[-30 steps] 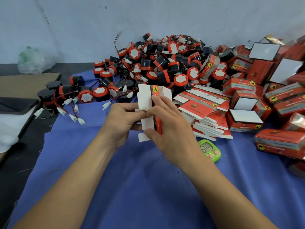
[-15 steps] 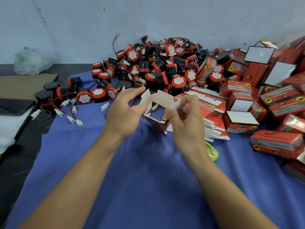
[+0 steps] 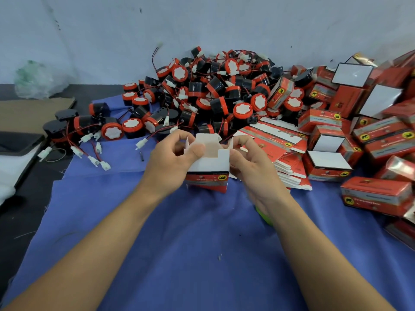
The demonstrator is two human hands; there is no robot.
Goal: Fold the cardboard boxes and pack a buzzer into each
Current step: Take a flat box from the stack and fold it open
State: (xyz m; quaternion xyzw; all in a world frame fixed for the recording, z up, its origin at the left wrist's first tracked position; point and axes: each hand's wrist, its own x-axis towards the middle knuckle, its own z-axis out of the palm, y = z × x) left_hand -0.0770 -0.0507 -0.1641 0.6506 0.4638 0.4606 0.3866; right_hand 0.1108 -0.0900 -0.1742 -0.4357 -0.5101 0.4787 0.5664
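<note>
Box [image 3: 207, 181] now opened upright; left grip [image 3: 173, 160], right grip [image 3: 249, 163] pinch flaps

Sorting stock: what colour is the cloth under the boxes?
Blue; the cloth shows best in the head view.

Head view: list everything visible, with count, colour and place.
box: one, red and white, half folded, centre, held in both hands
buzzers: large heap, black and red, behind the box
flat boxes: one stack, red and white, right of the box
folded boxes: many, red, far right
cloth: one, blue, under boxes and buzzers
cardboard: one sheet, brown, far left
bag: one, clear, back left
left hand: fingers pinch the box's left flap
right hand: fingers pinch its right flap
</note>
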